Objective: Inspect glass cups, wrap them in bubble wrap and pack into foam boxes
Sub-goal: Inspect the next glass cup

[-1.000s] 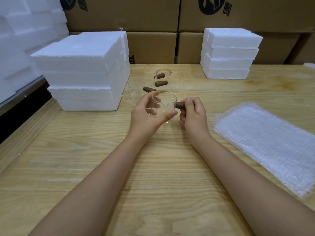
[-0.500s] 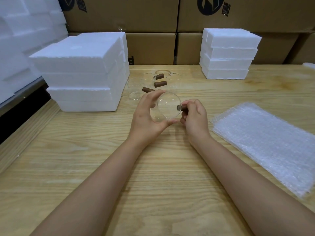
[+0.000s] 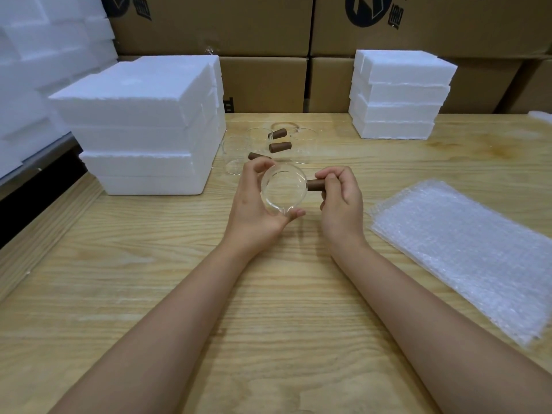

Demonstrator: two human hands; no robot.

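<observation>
**Glass cup held in both hands above the counter**

Clear glass makes the held cup hard to read: only its round rim and a few bright edge lines show, and the wood grain of the counter is seen straight through it. It is tipped so that its mouth or base faces the camera; which of the two cannot be told. The left hand cups the glass body, thumb below and fingers curled over the top edge. The right hand is closed around the brown handle, covering its far end, so only a short stub next to the glass is visible.

Behind the hands stand more glass cups, nearly invisible apart from faint outlines and their brown handles; the left hand hides part of the nearest one, and their exact number is uncertain. To the left is a tall stack of white foam boxes, with more foam cut off at the left edge. A smaller foam stack sits far right, near the cardboard cartons along the back. Bubble wrap sheets lie flat on the right, well apart from the hands, their far corner cut off by the frame.
</observation>
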